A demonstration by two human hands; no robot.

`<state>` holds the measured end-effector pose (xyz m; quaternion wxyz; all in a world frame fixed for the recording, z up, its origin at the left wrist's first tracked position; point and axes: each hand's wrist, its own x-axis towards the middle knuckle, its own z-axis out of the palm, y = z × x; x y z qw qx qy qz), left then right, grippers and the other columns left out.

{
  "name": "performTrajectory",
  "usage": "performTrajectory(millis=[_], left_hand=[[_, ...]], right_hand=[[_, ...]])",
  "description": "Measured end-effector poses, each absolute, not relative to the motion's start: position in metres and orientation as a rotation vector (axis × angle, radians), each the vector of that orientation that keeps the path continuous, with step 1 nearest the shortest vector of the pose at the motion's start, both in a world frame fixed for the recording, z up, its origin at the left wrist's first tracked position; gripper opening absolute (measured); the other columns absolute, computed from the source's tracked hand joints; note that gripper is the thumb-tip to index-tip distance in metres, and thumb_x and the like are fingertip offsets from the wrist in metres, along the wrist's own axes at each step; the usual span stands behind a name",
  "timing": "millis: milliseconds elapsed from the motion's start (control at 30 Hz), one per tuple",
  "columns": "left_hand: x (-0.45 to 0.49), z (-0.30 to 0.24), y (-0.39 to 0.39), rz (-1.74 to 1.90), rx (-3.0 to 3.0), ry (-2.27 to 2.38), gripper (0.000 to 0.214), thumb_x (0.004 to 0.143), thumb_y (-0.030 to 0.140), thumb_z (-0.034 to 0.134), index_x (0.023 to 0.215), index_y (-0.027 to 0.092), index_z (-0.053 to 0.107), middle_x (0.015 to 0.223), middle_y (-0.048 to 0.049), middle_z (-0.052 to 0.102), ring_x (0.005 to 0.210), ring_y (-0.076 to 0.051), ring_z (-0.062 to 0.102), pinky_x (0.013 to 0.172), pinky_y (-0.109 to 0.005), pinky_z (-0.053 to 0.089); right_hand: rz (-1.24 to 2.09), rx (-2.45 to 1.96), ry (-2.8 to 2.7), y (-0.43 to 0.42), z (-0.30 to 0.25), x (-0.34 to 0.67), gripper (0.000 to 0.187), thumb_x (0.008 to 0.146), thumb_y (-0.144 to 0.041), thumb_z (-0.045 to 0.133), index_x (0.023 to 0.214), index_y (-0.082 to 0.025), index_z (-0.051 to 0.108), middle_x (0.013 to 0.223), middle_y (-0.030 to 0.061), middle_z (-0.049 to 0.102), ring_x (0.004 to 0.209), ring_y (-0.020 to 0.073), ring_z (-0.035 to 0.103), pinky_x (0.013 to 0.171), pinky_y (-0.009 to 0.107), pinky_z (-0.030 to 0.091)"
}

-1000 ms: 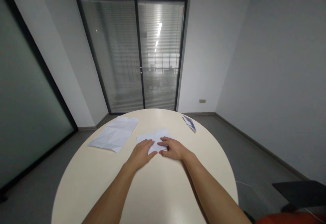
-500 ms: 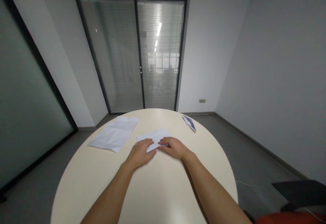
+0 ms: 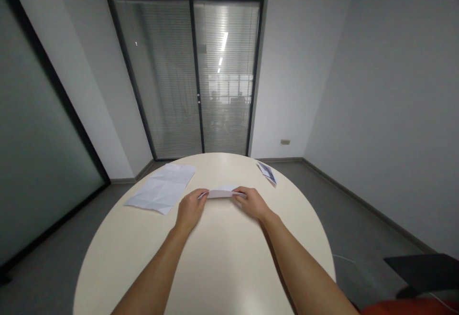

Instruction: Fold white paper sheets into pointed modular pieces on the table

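Between my two hands is a folded sheet of white paper (image 3: 221,193), its near edge tilted up off the table. My left hand (image 3: 191,208) pinches the left end between thumb and fingers. At the right end, my right hand (image 3: 252,203) grips it the same way. Part of each end is covered by the fingers. To the left of my left hand lies a larger, creased white sheet (image 3: 164,187), flat on the table. A small folded paper with a dark printed side (image 3: 267,173) rests near the table's far right edge.
All the papers are on a round cream table (image 3: 215,257). Beyond it stands a glass door with blinds (image 3: 165,85) in a dark frame. At the lower right are a dark flat panel (image 3: 423,271) and something red (image 3: 405,306).
Both hands have moved apart to the ends of the folded paper and now pinch it. The paper, lying flat before, is tilted up along its near edge.
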<state>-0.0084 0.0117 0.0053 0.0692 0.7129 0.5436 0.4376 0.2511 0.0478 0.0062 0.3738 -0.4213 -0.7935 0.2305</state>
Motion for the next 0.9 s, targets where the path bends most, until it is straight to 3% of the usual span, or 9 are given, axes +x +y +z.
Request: performTrajectory(millis=[167, 433, 500, 600, 667, 800, 900], left_hand=[[-0.007, 0.009, 0.013, 1.445, 2.005, 1.634, 0.029, 0.095, 0.041, 0.053, 0.104, 0.023, 0.074, 0.106, -0.0047, 0.077, 0.100, -0.023, 0.071, 0.092, -0.035, 0.052], [-0.004, 0.017, 0.014, 1.611, 1.708, 1.515, 0.038, 0.089, 0.049, 0.059, 0.103, 0.017, 0.075, 0.103, -0.0087, 0.077, 0.097, -0.024, 0.070, 0.089, -0.034, 0.053], [-0.004, 0.020, 0.012, 1.616, 1.691, 1.493, 0.041, 0.087, 0.047, 0.062, 0.110, 0.016, 0.074, 0.098, -0.0080, 0.077, 0.089, -0.023, 0.070, 0.083, -0.033, 0.053], [-0.004, 0.023, 0.009, 1.567, 1.710, 1.512, 0.050, 0.086, 0.045, 0.062, 0.126, 0.016, 0.068, 0.073, -0.0009, 0.071, 0.063, -0.018, 0.063, 0.066, -0.029, 0.051], [-0.004, 0.023, 0.009, 1.543, 1.688, 1.504, 0.048, 0.087, 0.044, 0.058, 0.125, 0.015, 0.068, 0.065, 0.0016, 0.066, 0.055, -0.015, 0.058, 0.062, -0.028, 0.050], [-0.007, 0.019, 0.015, 1.587, 1.566, 1.506, 0.041, 0.092, 0.042, 0.046, 0.108, 0.014, 0.073, 0.098, -0.0093, 0.076, 0.079, -0.019, 0.069, 0.076, -0.032, 0.055], [-0.007, 0.015, 0.017, 1.548, 1.671, 1.564, 0.036, 0.092, 0.037, 0.048, 0.111, 0.017, 0.072, 0.119, -0.0109, 0.073, 0.101, -0.022, 0.070, 0.090, -0.036, 0.055]], right_hand=[[0.738, -0.989, -1.628, 0.062, -0.003, 0.251, 0.041, 0.076, -0.045, 0.078, 0.108, -0.020, 0.070, 0.107, 0.0074, 0.075, 0.094, 0.0244, 0.069, 0.088, 0.038, 0.052], [0.964, -0.849, -1.381, 0.071, -0.008, 0.251, 0.043, 0.078, -0.055, 0.075, 0.099, -0.018, 0.070, 0.100, 0.0082, 0.076, 0.088, 0.0238, 0.070, 0.077, 0.033, 0.054], [0.959, -0.872, -1.334, 0.071, -0.007, 0.252, 0.048, 0.077, -0.057, 0.075, 0.104, -0.019, 0.070, 0.101, 0.0086, 0.076, 0.084, 0.0239, 0.070, 0.072, 0.033, 0.054], [0.940, -0.928, -1.274, 0.072, -0.007, 0.253, 0.054, 0.075, -0.060, 0.076, 0.107, -0.018, 0.069, 0.100, 0.0102, 0.077, 0.082, 0.0246, 0.071, 0.069, 0.033, 0.055], [0.936, -0.973, -1.272, 0.072, -0.007, 0.255, 0.057, 0.073, -0.060, 0.076, 0.108, -0.016, 0.069, 0.099, 0.0113, 0.077, 0.082, 0.0256, 0.071, 0.069, 0.034, 0.055], [0.958, -1.076, -1.387, 0.067, -0.005, 0.258, 0.060, 0.070, -0.060, 0.077, 0.108, -0.014, 0.071, 0.095, 0.0120, 0.077, 0.080, 0.0267, 0.072, 0.067, 0.035, 0.056], [0.932, -1.159, -1.489, 0.065, -0.006, 0.259, 0.058, 0.070, -0.058, 0.077, 0.107, -0.014, 0.071, 0.090, 0.0107, 0.077, 0.076, 0.0258, 0.071, 0.066, 0.035, 0.055]])
